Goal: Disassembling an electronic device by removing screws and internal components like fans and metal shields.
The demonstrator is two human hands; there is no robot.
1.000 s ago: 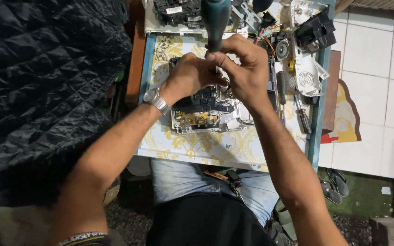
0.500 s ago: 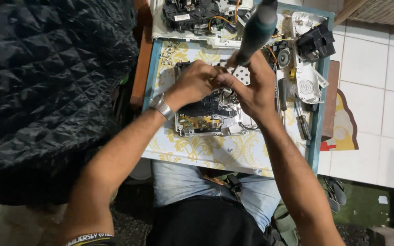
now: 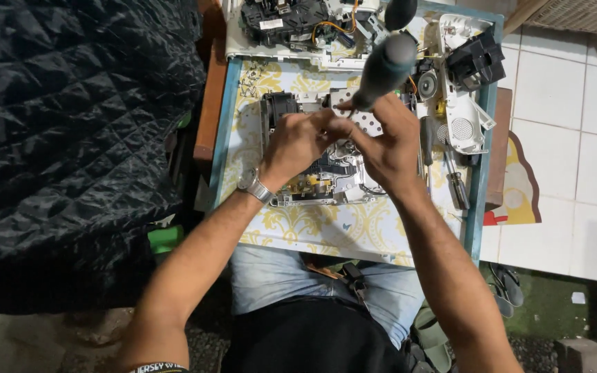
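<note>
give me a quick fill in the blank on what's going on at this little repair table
1. The right hand grips a dark-handled ____.
2. The left hand wears a silver ____ at the wrist.
3. Both hands work over an opened device on a table with a yellow ____ pattern.
Missing words: screwdriver; watch; floral

A small white rectangular label sits on the black dismantled unit at the far left of the table. Its print is too small to read. No packages, signs or screens show anywhere else.
</note>
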